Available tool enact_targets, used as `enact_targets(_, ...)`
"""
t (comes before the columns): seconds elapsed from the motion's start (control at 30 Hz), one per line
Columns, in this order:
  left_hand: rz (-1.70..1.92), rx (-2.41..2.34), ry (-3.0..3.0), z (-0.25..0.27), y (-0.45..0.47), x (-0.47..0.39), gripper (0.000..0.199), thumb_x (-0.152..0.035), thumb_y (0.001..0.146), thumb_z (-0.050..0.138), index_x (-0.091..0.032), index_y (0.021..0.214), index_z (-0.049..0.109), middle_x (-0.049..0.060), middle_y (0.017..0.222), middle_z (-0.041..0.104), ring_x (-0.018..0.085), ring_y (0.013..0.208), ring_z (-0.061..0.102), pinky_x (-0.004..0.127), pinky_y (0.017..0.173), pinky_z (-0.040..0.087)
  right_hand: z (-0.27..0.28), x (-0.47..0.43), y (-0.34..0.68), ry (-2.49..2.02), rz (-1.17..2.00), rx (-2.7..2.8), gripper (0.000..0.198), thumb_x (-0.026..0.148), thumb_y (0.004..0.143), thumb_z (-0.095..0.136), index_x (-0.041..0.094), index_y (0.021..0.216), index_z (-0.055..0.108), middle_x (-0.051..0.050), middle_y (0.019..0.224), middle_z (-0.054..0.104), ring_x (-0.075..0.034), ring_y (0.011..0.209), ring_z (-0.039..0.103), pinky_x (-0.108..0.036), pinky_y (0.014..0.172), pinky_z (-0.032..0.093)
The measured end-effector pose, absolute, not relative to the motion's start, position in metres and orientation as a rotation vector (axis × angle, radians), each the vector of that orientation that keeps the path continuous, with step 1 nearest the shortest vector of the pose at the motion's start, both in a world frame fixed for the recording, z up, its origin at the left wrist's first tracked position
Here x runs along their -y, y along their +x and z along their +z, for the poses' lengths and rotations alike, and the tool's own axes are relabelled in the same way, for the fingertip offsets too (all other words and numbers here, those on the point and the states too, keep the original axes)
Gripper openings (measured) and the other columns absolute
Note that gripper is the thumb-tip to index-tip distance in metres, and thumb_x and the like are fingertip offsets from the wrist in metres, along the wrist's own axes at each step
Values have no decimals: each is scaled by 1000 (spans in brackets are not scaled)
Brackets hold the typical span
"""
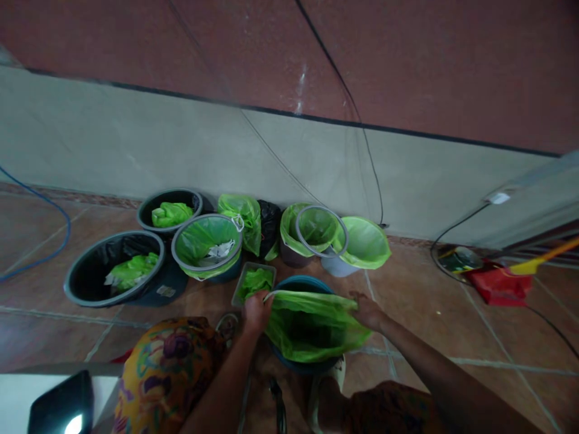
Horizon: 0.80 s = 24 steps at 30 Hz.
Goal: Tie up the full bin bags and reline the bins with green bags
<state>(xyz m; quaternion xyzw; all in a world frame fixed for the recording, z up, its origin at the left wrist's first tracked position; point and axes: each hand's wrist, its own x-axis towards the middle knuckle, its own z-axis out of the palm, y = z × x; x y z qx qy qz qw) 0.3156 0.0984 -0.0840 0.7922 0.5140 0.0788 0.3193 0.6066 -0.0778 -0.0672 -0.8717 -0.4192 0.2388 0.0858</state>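
A green bin bag (312, 328) is stretched between my two hands, its mouth spread wide over a blue bucket (304, 282). The bag covers most of the bucket; the far rim shows behind it. My left hand (257, 312) is closed on the bag's left edge. On the opposite side, my right hand (367, 311) grips the right edge. Just beyond my left hand sits a small clear tub (236, 292) with crumpled green bags (257, 281) in it.
Lined bins stand along the wall: a grey-rimmed bin (205, 271), a pale bin (339, 265) and dark bins (154, 295) at left. A loose grey ring (346, 238) leans on one. At right lie a red dustpan (497, 288) and cables. A dark device (61, 404) rests at lower left.
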Motion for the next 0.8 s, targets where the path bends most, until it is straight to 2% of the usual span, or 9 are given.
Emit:
enact_targets(0.07, 238, -1289, 2085, -80, 322, -95, 27, -33, 92, 49, -18, 89, 71, 7, 92, 72, 17, 85, 65, 23, 73, 41, -53, 60, 593, -2535, 607, 1357, 58, 18, 73, 62, 12, 130, 57, -19, 128, 61, -31, 117, 58, -41, 98, 44)
enact_targets(0.2, 295, -1162, 2124, -71, 331, -95, 27, -33, 93, 49, -17, 92, 71, 7, 94, 71, 16, 91, 64, 24, 81, 43, -36, 13, 559, -2135, 727, 1698, 50, 31, 83, 58, 19, 131, 56, -11, 126, 64, -23, 112, 60, -34, 97, 44)
enact_targets(0.27, 282, -1132, 2151, -68, 332, -96, 27, -31, 93, 49, -17, 89, 71, 6, 93, 69, 16, 90, 64, 24, 82, 43, -40, -5, 549, -2115, 891, 1774, 40, 30, 82, 59, 21, 121, 63, -8, 114, 69, -21, 102, 63, -30, 88, 46)
enact_targets(0.33, 245, -1137, 2174, -66, 333, -97, 25, -30, 93, 50, -17, 87, 70, 6, 94, 69, 16, 90, 64, 24, 81, 43, -52, -15, 549, -2185, 982, 1805, 24, 26, 81, 59, 20, 101, 70, -6, 98, 72, -19, 90, 64, -28, 80, 45)
enact_targets(0.4, 189, -1169, 2192, -67, 334, -98, 23, -28, 92, 50, -16, 88, 69, 7, 98, 69, 16, 91, 64, 24, 81, 43, -68, -18, 557, -2268, 928, 1728, 14, 24, 79, 60, 19, 86, 71, -5, 88, 72, -19, 84, 64, -27, 75, 44)
enact_targets(0.53, 31, -1282, 2195, -70, 340, -98, 24, -27, 93, 47, -16, 95, 68, 10, 97, 72, 19, 91, 66, 26, 78, 43, -94, -10, 576, -2322, 726, 1396, 11, 27, 78, 60, 21, 80, 69, -2, 80, 71, -16, 77, 63, -25, 70, 43)
enact_targets(0.6, 17, -1332, 2162, -70, 345, -102, 24, -28, 92, 48, -17, 97, 68, 10, 93, 73, 20, 90, 67, 27, 76, 42, -100, -6, 581, -2280, 737, 1320, 11, 28, 76, 60, 22, 76, 69, -1, 74, 70, -15, 72, 62, -24, 68, 43)
enact_targets(0.7, 92, -1340, 2016, -70, 352, -114, 20, -28, 84, 59, -19, 99, 69, 7, 92, 74, 19, 87, 67, 25, 73, 43, -99, -4, 586, -2164, 825, 1191, 15, 31, 74, 59, 21, 75, 70, -2, 73, 71, -16, 68, 61, -25, 64, 44)
enact_targets(0.8, 164, -1233, 1820, -72, 357, -131, 18, -28, 78, 65, -17, 91, 71, 3, 85, 73, 16, 80, 66, 23, 69, 44, -93, -6, 592, -2098, 883, 1065, 22, 35, 71, 59, 19, 78, 72, -4, 73, 71, -17, 66, 62, -26, 61, 45)
